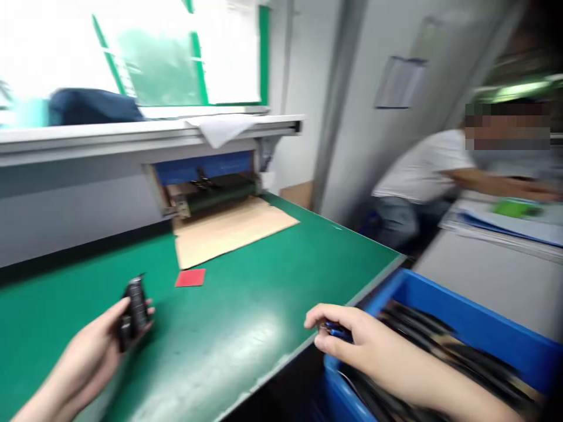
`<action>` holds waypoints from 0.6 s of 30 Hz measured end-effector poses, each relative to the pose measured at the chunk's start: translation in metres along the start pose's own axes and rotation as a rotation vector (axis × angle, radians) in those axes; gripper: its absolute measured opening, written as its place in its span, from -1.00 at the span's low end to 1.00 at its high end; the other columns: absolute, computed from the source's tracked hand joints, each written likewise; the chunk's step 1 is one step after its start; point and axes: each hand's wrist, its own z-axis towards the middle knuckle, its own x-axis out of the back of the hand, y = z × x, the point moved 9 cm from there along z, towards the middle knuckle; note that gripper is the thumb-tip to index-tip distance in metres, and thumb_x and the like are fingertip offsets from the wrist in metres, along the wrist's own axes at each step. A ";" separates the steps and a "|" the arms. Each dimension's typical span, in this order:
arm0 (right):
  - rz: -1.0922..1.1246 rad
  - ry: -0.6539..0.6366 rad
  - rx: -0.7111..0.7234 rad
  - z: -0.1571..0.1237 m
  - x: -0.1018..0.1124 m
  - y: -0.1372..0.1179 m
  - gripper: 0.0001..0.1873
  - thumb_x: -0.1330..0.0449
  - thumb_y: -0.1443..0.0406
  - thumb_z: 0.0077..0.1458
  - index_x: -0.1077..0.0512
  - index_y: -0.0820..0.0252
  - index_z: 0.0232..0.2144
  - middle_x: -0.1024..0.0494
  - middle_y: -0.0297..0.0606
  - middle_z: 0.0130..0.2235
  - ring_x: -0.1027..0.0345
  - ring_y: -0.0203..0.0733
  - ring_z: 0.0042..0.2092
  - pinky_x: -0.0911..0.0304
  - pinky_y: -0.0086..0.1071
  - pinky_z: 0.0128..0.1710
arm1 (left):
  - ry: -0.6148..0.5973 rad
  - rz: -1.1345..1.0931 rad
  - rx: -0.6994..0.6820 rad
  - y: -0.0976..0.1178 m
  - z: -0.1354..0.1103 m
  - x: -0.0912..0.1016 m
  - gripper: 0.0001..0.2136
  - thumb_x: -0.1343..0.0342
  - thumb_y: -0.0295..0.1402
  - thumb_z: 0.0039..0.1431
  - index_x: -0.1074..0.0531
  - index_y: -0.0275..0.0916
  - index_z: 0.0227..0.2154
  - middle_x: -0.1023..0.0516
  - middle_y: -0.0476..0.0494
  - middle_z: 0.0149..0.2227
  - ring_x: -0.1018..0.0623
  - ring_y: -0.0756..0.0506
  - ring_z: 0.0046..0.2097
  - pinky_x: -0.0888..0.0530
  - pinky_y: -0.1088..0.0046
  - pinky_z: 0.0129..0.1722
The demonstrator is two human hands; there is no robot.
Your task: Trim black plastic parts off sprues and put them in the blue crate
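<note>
My left hand point(90, 346) is over the green mat, shut on a black, rectangular device point(135, 310) with rows of ridges or buttons; its exact kind is blurred. My right hand point(356, 343) is at the mat's front edge, pinching a small blue-and-black item point(336, 332), mostly hidden by my fingers. Just beyond and below that hand stands a blue plastic bin point(461, 310), filled with long dark strips point(444, 346). My right forearm passes over the bin's near side.
A red square pad point(190, 278) and a cardboard sheet point(229, 231) lie on the green workbench point(246, 328). Behind them is a machine with a dark roller point(220, 196). A person in a white shirt point(417, 167) works at a grey table point(488, 275) on the right.
</note>
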 end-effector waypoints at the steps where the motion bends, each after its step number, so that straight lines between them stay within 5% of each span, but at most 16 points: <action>1: 0.014 -0.025 0.076 0.025 -0.016 -0.026 -0.69 -0.16 0.11 0.19 -0.40 0.05 -0.05 -0.45 -0.33 -0.10 -0.32 -0.10 -0.09 -0.24 -0.38 -0.09 | -0.038 -0.030 -0.011 0.005 0.003 0.004 -0.78 0.04 -0.50 0.29 -0.43 -0.52 -0.12 -0.55 -0.38 -0.21 -0.58 -0.16 -0.27 -0.59 0.39 -0.37; 5: 0.007 -0.138 0.437 0.108 -0.094 -0.137 -0.55 -0.28 0.15 0.14 -0.32 -0.02 0.06 -0.39 -0.30 -0.01 -0.30 -0.12 -0.06 -0.26 -0.34 -0.06 | -0.133 -0.252 -0.134 0.025 0.014 0.008 -0.74 -0.03 -0.50 0.26 -0.38 -0.45 -0.02 -0.52 -0.37 -0.12 -0.56 -0.15 -0.11 -0.56 0.39 -0.15; 8: -0.047 -0.168 0.650 0.150 -0.147 -0.194 -0.63 -0.38 0.24 0.05 -0.38 0.08 -0.11 -0.43 -0.32 -0.16 -0.31 -0.15 -0.16 -0.25 -0.36 -0.15 | -0.155 -0.405 -0.161 0.027 0.021 0.013 -0.70 -0.07 -0.47 0.25 -0.33 -0.37 0.04 -0.51 -0.31 -0.12 -0.53 -0.13 -0.06 -0.52 0.43 -0.10; 12: -0.011 -0.085 0.726 0.181 -0.183 -0.209 -0.78 -0.34 0.32 0.08 -0.33 0.16 -0.33 -0.42 -0.36 -0.30 -0.28 -0.20 -0.28 -0.17 -0.41 -0.28 | -0.195 -0.564 -0.137 0.021 0.027 0.024 -0.71 -0.09 -0.41 0.26 -0.32 -0.29 0.03 -0.47 -0.27 -0.07 -0.47 -0.14 0.03 -0.46 0.34 0.00; 18: -0.093 -0.038 0.918 0.164 -0.199 -0.202 -0.80 -0.08 0.16 0.31 -0.38 0.15 -0.18 -0.36 -0.28 -0.38 -0.17 -0.17 -0.38 -0.01 -0.37 -0.38 | -0.218 -0.577 -0.087 0.003 0.032 0.025 -0.72 -0.21 -0.30 0.17 -0.36 -0.23 -0.10 -0.46 -0.18 -0.12 -0.46 -0.13 0.00 -0.39 0.31 0.03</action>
